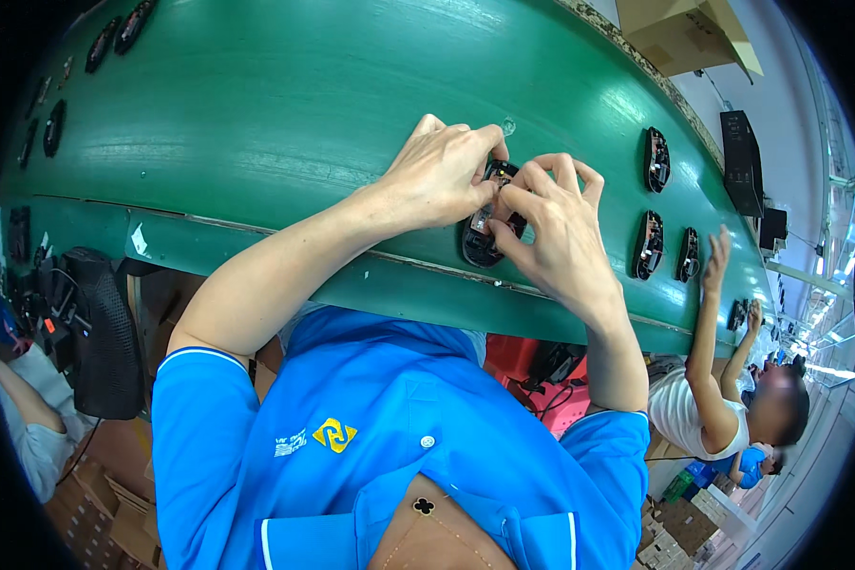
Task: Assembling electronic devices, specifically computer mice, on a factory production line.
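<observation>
An opened black oval device [480, 249], shaped like a computer mouse, lies near the front edge of the green work surface [285, 104]. Small electronic parts show inside its shell. My left hand [437, 176] pinches the upper part of the device with thumb and bent index finger. From the other side, my right hand [562, 228] reaches over it, fingers curled, thumb pressed against its side. My fingers cover much of the middle, so any small part between the fingertips cannot be made out.
Similar opened black devices [648, 245] lie to the right, and others [103, 44] at the far left. A cardboard box [679, 33] and a black case [742, 163] stand beyond the far edge. Co-workers sit at both sides; one person's raised arm [703, 351] is at right.
</observation>
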Demonstrator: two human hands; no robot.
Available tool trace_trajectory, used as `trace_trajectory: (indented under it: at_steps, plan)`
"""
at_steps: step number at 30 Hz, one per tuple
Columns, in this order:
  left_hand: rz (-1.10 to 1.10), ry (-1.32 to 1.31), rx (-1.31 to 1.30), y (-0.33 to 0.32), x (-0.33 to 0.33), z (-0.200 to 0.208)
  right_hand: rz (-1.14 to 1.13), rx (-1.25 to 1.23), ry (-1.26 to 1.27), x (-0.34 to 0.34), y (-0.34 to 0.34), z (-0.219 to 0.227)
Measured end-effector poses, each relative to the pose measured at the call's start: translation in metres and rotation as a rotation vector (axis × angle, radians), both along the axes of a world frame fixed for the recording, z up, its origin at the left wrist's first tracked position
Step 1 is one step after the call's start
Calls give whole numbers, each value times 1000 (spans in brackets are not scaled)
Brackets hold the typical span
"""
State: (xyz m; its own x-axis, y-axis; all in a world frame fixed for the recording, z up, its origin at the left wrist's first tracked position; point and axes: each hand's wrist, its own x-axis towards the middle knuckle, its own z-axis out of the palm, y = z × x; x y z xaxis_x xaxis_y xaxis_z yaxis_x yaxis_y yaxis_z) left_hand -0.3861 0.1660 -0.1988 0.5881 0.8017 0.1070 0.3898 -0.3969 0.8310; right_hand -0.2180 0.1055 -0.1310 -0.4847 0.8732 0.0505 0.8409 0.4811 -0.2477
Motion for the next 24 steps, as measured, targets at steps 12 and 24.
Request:
trace_trajectory:
  at_steps: [12, 24]
  plan:
    - [-10, -42, 17, 0, -1, -3, -94, -367, -18, 10, 23, 1]
    - [-14, -56, 20, -1, -1, -8, -242, -219, 69, 16, 3, 3]
